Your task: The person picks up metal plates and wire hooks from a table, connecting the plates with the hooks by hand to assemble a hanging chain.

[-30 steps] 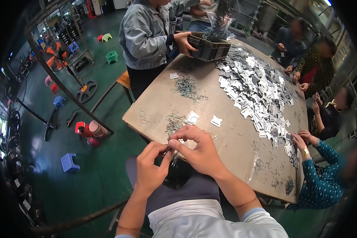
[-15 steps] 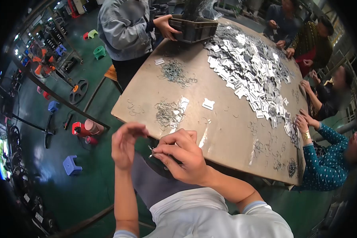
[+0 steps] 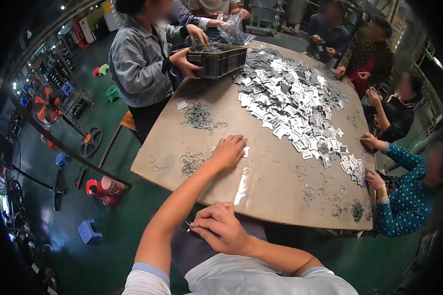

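My left hand [image 3: 227,153] reaches over the table, palm down with its fingers stretched out. Its fingertips lie over a flat, light metal plate [image 3: 245,152], which they partly cover. Close to my lap, beyond the table's near edge, my right hand [image 3: 221,227] is closed in a pinch. A small shiny metal piece [image 3: 189,229] sticks out from its fingertips; most of it is hidden. Beside my left wrist lies a loose pile of thin bent wire hooks [image 3: 192,162].
A large heap of metal plates [image 3: 290,105] covers the table's far middle. A second hook pile [image 3: 199,117] lies farther left. One person in a denim jacket [image 3: 138,61] holds a dark crate [image 3: 224,63] over the table edge. Several people sit along the right side.
My left hand has moved from beside my right hand forward onto the single plate. My right hand keeps its pinch near my lap. The crate, earlier tilted, is now more level.
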Demonstrator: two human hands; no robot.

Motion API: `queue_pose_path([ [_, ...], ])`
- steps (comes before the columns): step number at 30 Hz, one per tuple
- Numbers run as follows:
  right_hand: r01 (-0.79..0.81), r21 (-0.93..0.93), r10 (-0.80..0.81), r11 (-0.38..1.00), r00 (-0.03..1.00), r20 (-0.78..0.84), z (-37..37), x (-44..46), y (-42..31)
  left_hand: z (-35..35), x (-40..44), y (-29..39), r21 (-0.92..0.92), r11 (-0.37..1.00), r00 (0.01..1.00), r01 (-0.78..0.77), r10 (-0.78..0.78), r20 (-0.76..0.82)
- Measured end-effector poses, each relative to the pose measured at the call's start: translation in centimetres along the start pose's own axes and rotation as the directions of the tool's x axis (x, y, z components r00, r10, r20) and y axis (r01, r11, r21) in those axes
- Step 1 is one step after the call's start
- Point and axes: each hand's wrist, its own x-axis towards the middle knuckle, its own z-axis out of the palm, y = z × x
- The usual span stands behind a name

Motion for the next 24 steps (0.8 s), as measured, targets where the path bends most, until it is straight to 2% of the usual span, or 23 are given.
queue_pose_path([
  [1, -0.002, -0.003, 0.002, 1.0, 1.0, 0.001, -0.1, -0.2, 0.1, 0.5, 0.3, 0.3, 0.103, 0.994, 0.999, -0.037, 0.039, -0.017],
  [4, -0.008, -0.01, 0.008, 1.0, 1.0, 0.011, -0.3, -0.8, 0.3, -0.8, 1.5, 1.1, 0.045, 0.993, 0.975, 0.11, -0.116, 0.192],
  [7, -0.024, 0.006, 0.024, 1.0, 1.0, 0.017, 0.0, -1.5, 0.7, -1.3, 1.8, 0.9, 0.049, 0.984, 0.952, 0.169, -0.176, 0.252],
  [10, -0.033, 0.027, 0.032, 0.999, 0.999, 0.035, 0.5, -1.7, 0.9, -1.7, 1.6, 0.2, -0.158, 0.946, 0.931, 0.281, -0.229, 0.285],
  [13, -0.028, 0.042, 0.027, 0.999, 0.999, 0.037, 0.7, -1.6, 0.7, -1.4, -0.1, -0.6, -0.194, 0.97, 0.983, 0.15, -0.125, 0.132],
  [16, -0.042, 0.052, 0.04, 0.998, 0.998, 0.041, 0.8, -1.4, 0.6, -5.1, -1.8, 0.3, -0.251, 0.892, 0.925, 0.375, -0.345, 0.156],
  [19, -0.051, 0.038, 0.05, 0.998, 0.998, 0.042, 1.0, -1.3, 0.7, -8.6, -5.1, -0.7, -0.623, 0.613, 0.843, 0.486, -0.515, 0.152],
  [22, -0.063, 0.01, 0.062, 0.998, 0.997, 0.042, 0.9, -0.6, 0.9, -12.8, -8.9, 0.4, -0.954, 0.157, 0.765, 0.254, -0.637, 0.098],
  [24, -0.073, -0.018, 0.074, 0.997, 0.997, 0.027, 1.3, -0.4, 1.2, -15.3, -11.2, 1.6, -0.959, 0.161, 0.737, 0.235, -0.673, 0.067],
])
